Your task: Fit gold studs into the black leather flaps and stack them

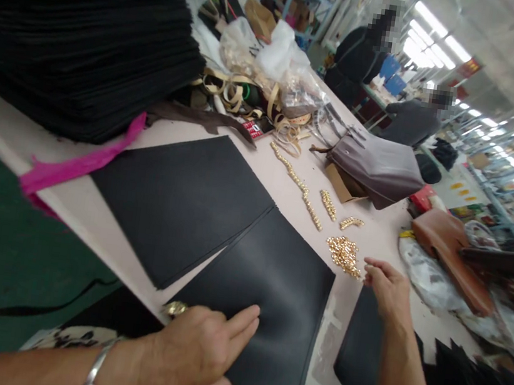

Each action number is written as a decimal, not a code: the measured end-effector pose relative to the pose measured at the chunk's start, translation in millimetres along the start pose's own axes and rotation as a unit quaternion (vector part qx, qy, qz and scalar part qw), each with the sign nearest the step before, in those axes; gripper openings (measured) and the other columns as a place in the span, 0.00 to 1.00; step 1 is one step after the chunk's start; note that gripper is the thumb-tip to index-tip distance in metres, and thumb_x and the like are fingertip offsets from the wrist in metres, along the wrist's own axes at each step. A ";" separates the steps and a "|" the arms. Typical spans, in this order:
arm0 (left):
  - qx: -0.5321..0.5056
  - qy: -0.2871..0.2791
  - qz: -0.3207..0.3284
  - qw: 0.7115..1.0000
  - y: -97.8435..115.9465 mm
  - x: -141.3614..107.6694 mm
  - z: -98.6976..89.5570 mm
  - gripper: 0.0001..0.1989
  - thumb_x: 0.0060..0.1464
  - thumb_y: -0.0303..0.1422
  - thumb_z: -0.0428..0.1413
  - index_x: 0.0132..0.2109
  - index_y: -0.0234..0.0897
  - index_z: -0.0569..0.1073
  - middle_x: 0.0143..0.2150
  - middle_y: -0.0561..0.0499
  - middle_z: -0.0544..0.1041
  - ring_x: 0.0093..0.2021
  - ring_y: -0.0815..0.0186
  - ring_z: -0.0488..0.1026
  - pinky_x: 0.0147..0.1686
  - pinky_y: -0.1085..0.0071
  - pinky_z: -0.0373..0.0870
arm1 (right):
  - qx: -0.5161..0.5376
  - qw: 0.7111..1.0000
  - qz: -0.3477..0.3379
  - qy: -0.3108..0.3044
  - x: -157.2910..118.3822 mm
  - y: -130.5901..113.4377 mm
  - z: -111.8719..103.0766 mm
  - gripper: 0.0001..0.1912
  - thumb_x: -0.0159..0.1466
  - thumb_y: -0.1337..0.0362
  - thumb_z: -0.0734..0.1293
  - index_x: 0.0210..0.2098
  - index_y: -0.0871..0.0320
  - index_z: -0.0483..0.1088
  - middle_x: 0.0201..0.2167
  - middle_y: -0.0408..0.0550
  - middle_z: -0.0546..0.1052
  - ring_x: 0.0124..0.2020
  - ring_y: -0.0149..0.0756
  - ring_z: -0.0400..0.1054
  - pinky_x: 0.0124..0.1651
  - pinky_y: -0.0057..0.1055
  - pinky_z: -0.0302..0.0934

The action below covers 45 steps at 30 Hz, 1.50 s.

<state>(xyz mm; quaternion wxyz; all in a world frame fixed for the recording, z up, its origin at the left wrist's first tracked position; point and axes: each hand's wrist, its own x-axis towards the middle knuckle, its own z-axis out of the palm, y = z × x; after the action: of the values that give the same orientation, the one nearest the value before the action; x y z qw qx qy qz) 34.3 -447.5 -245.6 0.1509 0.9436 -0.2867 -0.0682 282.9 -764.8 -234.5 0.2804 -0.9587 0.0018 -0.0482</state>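
My left hand (198, 352) lies flat on the near edge of a black leather panel (273, 283), fingers pointing across it; a small gold metal piece (174, 308) shows just behind the knuckles. My right hand (386, 288) reaches to a heap of small gold metal fittings (345, 254), fingertips pinched at the heap's near edge; whether a fitting is between them I cannot tell. A second black panel (180, 201) lies beside the first. A row of lined-up gold fittings (296, 185) runs across the table (92, 221) behind the heap.
A tall stack of black sheets (79, 30) fills the far left, with a pink strip (81, 163) under it. A grey handbag (378, 167), a brown bag (453, 250), plastic bags and tan straps crowd the far side. Two people work in the background.
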 end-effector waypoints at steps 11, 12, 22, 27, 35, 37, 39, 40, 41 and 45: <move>0.036 0.105 0.028 0.993 -1.1 -4.5 18.5 0.30 0.57 0.46 0.58 0.60 0.30 0.68 0.61 0.42 0.72 0.34 0.60 0.77 0.25 0.62 0.72 | 0.231 0.943 0.019 -0.238 -168.5 -85.2 45.5 0.16 0.59 0.52 0.72 0.41 0.56 0.80 0.30 0.46 0.80 0.29 0.35 0.73 0.35 0.32 0.69; 0.038 0.110 0.029 0.993 -1.2 -4.5 19.4 0.29 0.58 0.46 0.58 0.59 0.30 0.68 0.60 0.42 0.73 0.33 0.60 0.77 0.24 0.62 0.71 | 0.212 0.948 0.002 -0.238 -176.2 -89.2 48.2 0.15 0.60 0.53 0.71 0.41 0.56 0.80 0.31 0.46 0.80 0.30 0.35 0.73 0.35 0.31 0.68; 0.040 0.143 0.036 0.988 -1.4 -5.0 20.9 0.26 0.58 0.45 0.57 0.55 0.29 0.71 0.49 0.44 0.76 0.28 0.62 0.73 0.22 0.63 0.67 | 0.096 0.953 0.000 -0.287 -182.3 -104.8 55.6 0.14 0.60 0.52 0.71 0.37 0.55 0.80 0.29 0.47 0.80 0.29 0.37 0.70 0.33 0.32 0.66; 0.035 0.141 0.038 0.989 -1.5 -6.6 16.6 0.25 0.59 0.44 0.56 0.55 0.28 0.71 0.50 0.43 0.76 0.28 0.63 0.72 0.22 0.64 0.67 | 0.102 0.945 0.025 -0.310 -177.1 -104.5 58.0 0.14 0.58 0.52 0.72 0.36 0.56 0.81 0.28 0.46 0.79 0.30 0.37 0.70 0.34 0.33 0.66; 0.026 0.133 0.046 0.990 -2.2 -7.3 16.0 0.20 0.62 0.35 0.51 0.56 0.27 0.72 0.54 0.42 0.75 0.28 0.64 0.72 0.20 0.65 0.66 | 0.141 0.909 0.103 -0.380 -162.0 -113.3 58.9 0.15 0.54 0.53 0.75 0.31 0.60 0.78 0.20 0.42 0.74 0.23 0.31 0.65 0.27 0.28 0.60; 0.027 0.138 0.046 0.989 -1.9 -6.4 18.1 0.19 0.62 0.32 0.49 0.56 0.27 0.72 0.56 0.41 0.75 0.28 0.64 0.72 0.20 0.65 0.66 | 0.140 0.900 0.118 -0.396 -156.6 -119.0 58.5 0.14 0.53 0.54 0.75 0.28 0.60 0.77 0.19 0.42 0.74 0.22 0.29 0.65 0.26 0.27 0.60; 0.023 0.143 0.046 0.988 -1.9 -5.5 20.0 0.19 0.62 0.30 0.48 0.56 0.27 0.72 0.56 0.41 0.75 0.27 0.64 0.72 0.19 0.65 0.65 | 0.123 0.891 0.137 -0.415 -151.2 -123.6 58.0 0.14 0.51 0.56 0.76 0.26 0.60 0.75 0.18 0.42 0.74 0.21 0.29 0.66 0.25 0.26 0.61; 0.021 0.144 0.046 0.988 -2.2 -5.2 20.6 0.19 0.62 0.30 0.48 0.57 0.27 0.72 0.56 0.40 0.75 0.27 0.64 0.72 0.19 0.66 0.65 | 0.110 0.886 0.146 -0.425 -148.5 -125.3 57.8 0.13 0.50 0.56 0.76 0.25 0.60 0.75 0.18 0.42 0.74 0.20 0.29 0.66 0.25 0.26 0.62; 0.020 0.145 0.049 0.988 -2.5 -5.1 21.0 0.19 0.62 0.30 0.48 0.56 0.27 0.72 0.57 0.40 0.75 0.28 0.64 0.72 0.19 0.66 0.66 | 0.095 0.882 0.154 -0.435 -146.0 -126.4 57.6 0.13 0.50 0.56 0.76 0.25 0.60 0.74 0.17 0.42 0.74 0.20 0.30 0.67 0.25 0.26 0.63; 0.012 0.137 0.067 0.988 -4.8 -5.7 19.3 0.19 0.63 0.30 0.47 0.56 0.26 0.73 0.58 0.38 0.74 0.28 0.64 0.72 0.19 0.66 0.66 | 0.063 0.863 0.178 -0.468 -137.3 -127.2 57.9 0.13 0.50 0.56 0.75 0.25 0.59 0.74 0.17 0.43 0.75 0.21 0.32 0.70 0.24 0.26 0.65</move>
<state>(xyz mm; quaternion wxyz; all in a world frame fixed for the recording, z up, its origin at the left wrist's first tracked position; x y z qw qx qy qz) 28.0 -445.3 -265.2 0.1818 0.9244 -0.3269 0.0751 148.7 -622.3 -227.2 0.3117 -0.8322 0.0381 0.4569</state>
